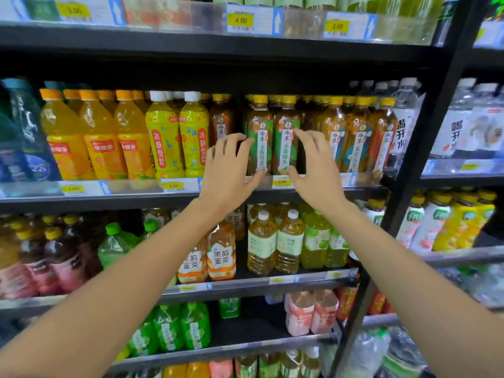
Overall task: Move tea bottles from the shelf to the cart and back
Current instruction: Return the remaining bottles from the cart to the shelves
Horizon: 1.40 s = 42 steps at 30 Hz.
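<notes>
Shop shelving (81, 203) crammed with drinks, black-framed. Left hand (229, 170) and right hand (316, 173) up at its middle level, fingers spread and lightly curved, gripping nothing. Between them, upright and side by side at the front edge: first tea bottle (259, 137) beside the left fingertips, second tea bottle (286, 137) beside the right fingertips, green labels, yellow caps; actual contact unclear. Just below the right thumb, yellow price tag (282, 182)

Bare forearms, bare left hand (227, 170), bare right hand (317, 171)
</notes>
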Motion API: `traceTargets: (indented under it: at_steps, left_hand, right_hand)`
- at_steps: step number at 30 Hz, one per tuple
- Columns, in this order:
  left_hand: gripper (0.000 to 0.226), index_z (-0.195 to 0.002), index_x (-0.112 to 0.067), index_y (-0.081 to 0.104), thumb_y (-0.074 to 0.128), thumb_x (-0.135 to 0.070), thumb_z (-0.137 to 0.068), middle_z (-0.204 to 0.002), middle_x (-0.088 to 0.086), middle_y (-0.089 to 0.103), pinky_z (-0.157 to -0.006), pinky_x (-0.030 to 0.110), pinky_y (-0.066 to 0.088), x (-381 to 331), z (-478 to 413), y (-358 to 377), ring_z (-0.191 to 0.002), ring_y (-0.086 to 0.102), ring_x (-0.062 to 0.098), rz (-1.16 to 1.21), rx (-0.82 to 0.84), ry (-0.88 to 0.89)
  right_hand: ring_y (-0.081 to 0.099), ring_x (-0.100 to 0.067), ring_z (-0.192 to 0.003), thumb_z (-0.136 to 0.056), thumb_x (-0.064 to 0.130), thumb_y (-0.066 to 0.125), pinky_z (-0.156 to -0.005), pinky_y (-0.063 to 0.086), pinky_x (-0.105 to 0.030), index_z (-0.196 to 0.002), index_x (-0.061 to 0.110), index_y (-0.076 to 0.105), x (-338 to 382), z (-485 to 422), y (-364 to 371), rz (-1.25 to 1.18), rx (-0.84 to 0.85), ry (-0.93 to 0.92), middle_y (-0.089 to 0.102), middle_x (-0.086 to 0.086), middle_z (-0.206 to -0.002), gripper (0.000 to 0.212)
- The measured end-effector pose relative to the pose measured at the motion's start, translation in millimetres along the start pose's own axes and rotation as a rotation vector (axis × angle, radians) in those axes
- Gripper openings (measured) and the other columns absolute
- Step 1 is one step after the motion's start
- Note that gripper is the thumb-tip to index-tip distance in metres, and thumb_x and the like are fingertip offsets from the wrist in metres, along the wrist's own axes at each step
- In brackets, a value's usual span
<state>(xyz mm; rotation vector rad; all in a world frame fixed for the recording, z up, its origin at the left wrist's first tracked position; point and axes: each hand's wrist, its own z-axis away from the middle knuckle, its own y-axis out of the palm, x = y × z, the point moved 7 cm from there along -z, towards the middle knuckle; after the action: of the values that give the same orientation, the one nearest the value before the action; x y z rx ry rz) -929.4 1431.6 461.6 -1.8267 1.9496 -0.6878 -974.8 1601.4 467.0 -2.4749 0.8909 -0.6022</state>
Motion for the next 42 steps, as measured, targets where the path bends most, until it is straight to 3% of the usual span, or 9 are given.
traceTargets:
  at_steps: [5,7,10,15,21,25,29,35,42]
  left_hand:
    - [0.057,-0.139,-0.014,0.049,0.060,-0.043,-0.091,-0.142,0.007,0.047,-0.109,0.046,0.037,-12.3,40.6,-9.6,-0.133,0.042,0.029,0.056,0.015,0.041]
    - [0.054,-0.137,-0.015,0.051,0.062,-0.040,-0.091,-0.141,0.007,0.049,-0.107,0.046,0.038,-17.0,57.1,-11.2,-0.132,0.043,0.029,0.085,0.012,0.043]
    - [0.046,-0.131,-0.015,0.054,0.060,-0.039,-0.092,-0.132,0.006,0.054,-0.100,0.041,0.040,-23.9,82.8,-7.8,-0.121,0.048,0.026,0.100,0.010,0.061]
    - [0.032,-0.119,-0.015,0.062,0.061,-0.032,-0.093,-0.112,0.003,0.058,-0.085,0.035,0.045,-34.7,117.8,30.0,-0.101,0.057,0.023,0.127,0.143,0.066]
    - [0.043,-0.133,-0.018,0.053,0.055,-0.040,-0.096,-0.126,0.002,0.052,-0.088,0.035,0.048,-34.4,139.3,94.6,-0.112,0.054,0.022,0.077,0.444,-0.124]
    - [0.056,-0.145,-0.019,0.039,0.056,-0.042,-0.096,-0.134,0.004,0.044,-0.091,0.036,0.048,-32.2,141.5,128.3,-0.119,0.050,0.024,0.050,0.551,-0.252]
    - [0.070,-0.151,-0.016,0.027,0.059,-0.042,-0.094,-0.140,0.006,0.038,-0.098,0.040,0.048,-35.0,135.8,155.5,-0.127,0.045,0.027,0.039,0.592,-0.337]
    - [0.071,-0.147,-0.014,0.028,0.066,-0.039,-0.091,-0.146,0.013,0.034,-0.103,0.041,0.045,-35.3,125.9,187.1,-0.132,0.041,0.031,-0.008,0.633,-0.400]
    - [0.086,-0.157,-0.011,0.011,0.058,-0.048,-0.096,-0.157,0.017,0.028,-0.104,0.042,0.046,-33.0,114.6,218.1,-0.142,0.031,0.036,0.005,0.636,-0.522]
  right_hand:
    - [0.037,-0.018,-0.134,-0.091,0.013,0.065,-0.093,0.034,-0.018,-0.147,0.018,0.040,7.7,49.2,3.2,0.000,0.036,0.035,0.040,-0.003,-0.145,0.061]
    - [0.040,-0.017,-0.129,-0.091,0.013,0.065,-0.088,0.038,-0.016,-0.143,0.018,0.044,5.6,69.5,5.6,-0.004,0.042,0.058,0.041,-0.003,-0.142,0.057]
    - [0.045,-0.019,-0.122,-0.089,0.010,0.066,-0.083,0.048,-0.027,-0.138,0.015,0.048,-1.5,99.7,14.8,-0.023,0.080,0.084,0.044,-0.003,-0.134,0.052]
    - [0.045,-0.019,-0.120,-0.086,0.008,0.068,-0.091,0.047,-0.033,-0.132,0.014,0.051,-30.4,137.4,38.7,-0.041,0.181,0.150,0.046,-0.003,-0.127,0.050]
    - [0.047,-0.024,-0.119,-0.086,0.011,0.070,-0.087,0.045,-0.031,-0.134,0.013,0.050,-83.0,152.7,64.9,-0.006,0.325,0.232,0.046,-0.004,-0.128,0.053]
    - [0.046,-0.024,-0.123,-0.085,0.014,0.072,-0.096,0.046,-0.034,-0.137,0.012,0.048,-114.8,154.4,84.8,-0.026,0.399,0.255,0.046,-0.003,-0.131,0.058]
    - [0.044,-0.021,-0.125,-0.084,0.014,0.073,-0.097,0.044,-0.033,-0.140,0.014,0.045,-132.6,147.3,102.0,-0.050,0.434,0.255,0.047,-0.002,-0.133,0.062]
    - [0.042,-0.023,-0.130,-0.083,0.014,0.075,-0.101,0.045,-0.035,-0.143,0.012,0.041,-140.6,127.2,130.2,-0.044,0.495,0.232,0.045,-0.006,-0.136,0.069]
    - [0.044,-0.025,-0.131,-0.088,0.020,0.073,-0.104,0.046,-0.036,-0.146,0.010,0.036,-147.2,117.3,159.5,0.036,0.552,0.321,0.051,-0.010,-0.136,0.070]
